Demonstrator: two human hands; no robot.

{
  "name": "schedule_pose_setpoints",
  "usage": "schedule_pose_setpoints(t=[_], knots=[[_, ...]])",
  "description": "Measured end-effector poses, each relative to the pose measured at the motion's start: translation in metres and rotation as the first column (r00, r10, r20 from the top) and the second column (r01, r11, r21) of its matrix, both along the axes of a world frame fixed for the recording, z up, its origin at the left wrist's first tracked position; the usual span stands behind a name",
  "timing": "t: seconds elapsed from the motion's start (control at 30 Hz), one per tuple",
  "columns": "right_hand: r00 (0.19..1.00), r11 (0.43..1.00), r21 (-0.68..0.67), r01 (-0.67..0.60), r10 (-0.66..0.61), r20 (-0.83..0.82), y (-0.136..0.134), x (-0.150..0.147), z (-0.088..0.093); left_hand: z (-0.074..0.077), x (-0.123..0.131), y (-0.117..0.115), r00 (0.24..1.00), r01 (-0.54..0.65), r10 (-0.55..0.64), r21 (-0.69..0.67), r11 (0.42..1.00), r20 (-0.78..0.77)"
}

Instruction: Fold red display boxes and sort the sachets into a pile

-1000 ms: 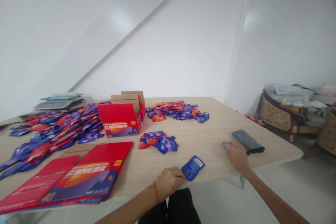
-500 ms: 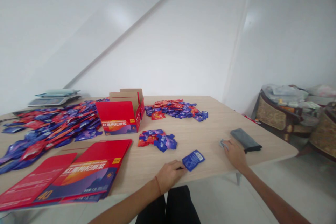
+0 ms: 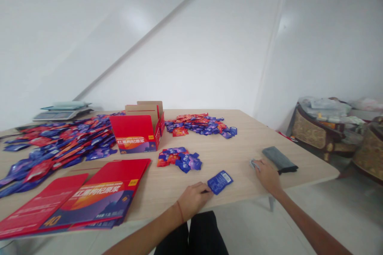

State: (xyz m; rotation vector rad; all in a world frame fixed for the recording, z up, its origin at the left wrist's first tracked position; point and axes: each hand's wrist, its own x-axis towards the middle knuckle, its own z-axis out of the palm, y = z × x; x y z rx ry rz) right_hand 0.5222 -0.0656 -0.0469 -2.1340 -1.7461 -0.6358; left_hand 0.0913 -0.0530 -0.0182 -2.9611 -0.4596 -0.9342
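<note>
My left hand (image 3: 194,200) rests near the front edge of the wooden table (image 3: 239,147), fingers curled and pinching the corner of a blue sachet (image 3: 220,181) that lies flat. My right hand (image 3: 267,174) lies further right on the table, fingers closed over a small pale object (image 3: 253,163) I cannot make out, right beside a folded dark grey cloth (image 3: 279,159). A small heap of blue and red sachets (image 3: 180,159) sits just beyond the left hand.
An open red carton (image 3: 138,132) stands mid-table, with flattened red cartons (image 3: 74,199) at the front left. A large spread of sachets (image 3: 56,143) covers the left, another pile (image 3: 201,124) lies behind. A scale (image 3: 61,112) sits far left. Cluttered furniture (image 3: 326,123) stands at the right.
The view shifted slightly; both hands stay where they were, the left on the blue sachet and the right beside the cloth.
</note>
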Motion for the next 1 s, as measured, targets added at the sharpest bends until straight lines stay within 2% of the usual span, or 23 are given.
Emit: schedule_pose_setpoints(t=[0.5,0.8,1.0], knots=[[1.000,1.000,-0.002,-0.015,0.015,-0.007,0.0002,0.0005,0.0010,0.0028,-0.0010,-0.0026,1.000,-0.015,0.015,0.019,1.000,-0.027],[1.000,1.000,-0.007,0.002,-0.002,-0.004,-0.0002,-0.0014,0.0010,-0.0060,0.0009,0.0029,1.000,0.004,-0.004,0.044,0.999,-0.019],[1.000,1.000,-0.016,0.012,-0.012,-0.008,-0.0016,-0.0027,0.0030,-0.0037,0.0013,0.0018,0.999,0.023,-0.020,0.078,0.997,-0.043]])
